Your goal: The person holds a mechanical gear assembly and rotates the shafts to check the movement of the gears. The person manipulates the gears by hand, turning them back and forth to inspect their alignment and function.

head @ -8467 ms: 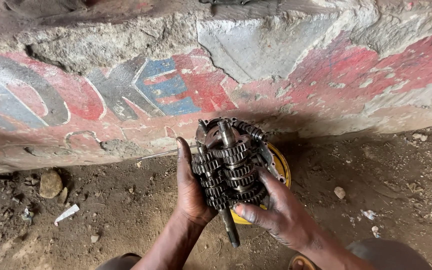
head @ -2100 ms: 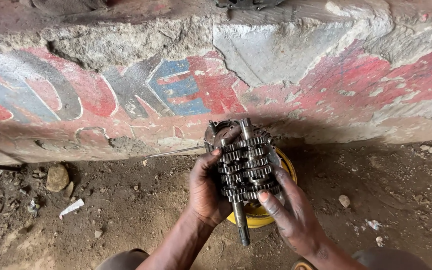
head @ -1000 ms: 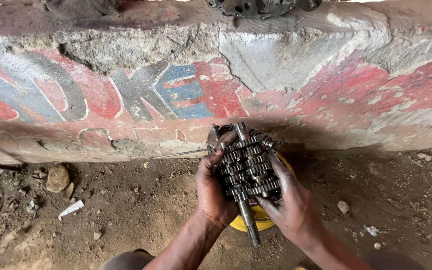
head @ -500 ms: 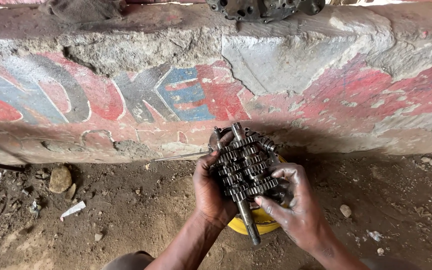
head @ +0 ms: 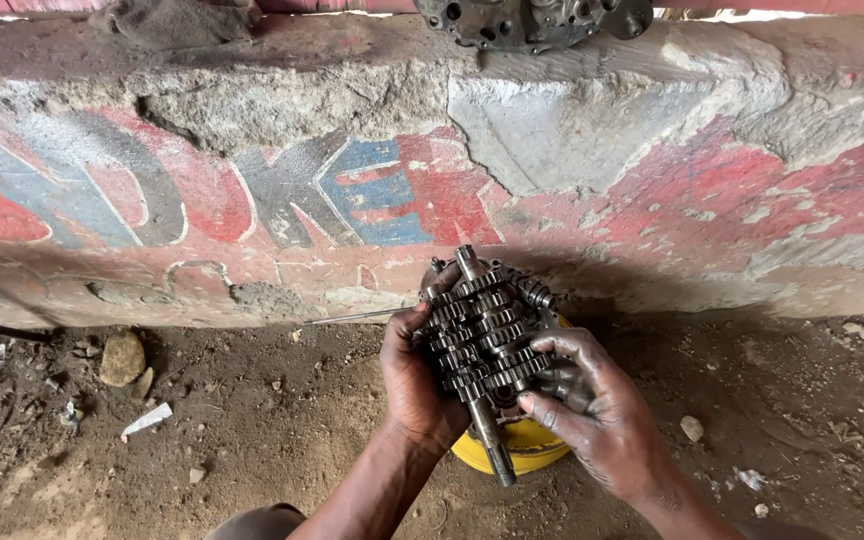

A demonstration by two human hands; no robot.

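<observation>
oily steel gear cluster (head: 482,325), toothed wheels stacked on two shafts, gripped at frame centre: left hand (head: 414,385) clasping one side, right hand (head: 592,410) curled round the other. round yellow container (head: 522,450) beneath, contents hidden. rough painted concrete wall (head: 252,190) behind.

Single head view, looking steeply down, close, facing painted wall (head: 252,190).

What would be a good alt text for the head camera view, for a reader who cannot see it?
Two oily hands, the left hand and the right hand, hold a greasy metal gear cluster on shafts above a yellow container. Behind it stands a weathered concrete wall with faded red and blue paint. The dirt ground has small stones and scraps.
</observation>
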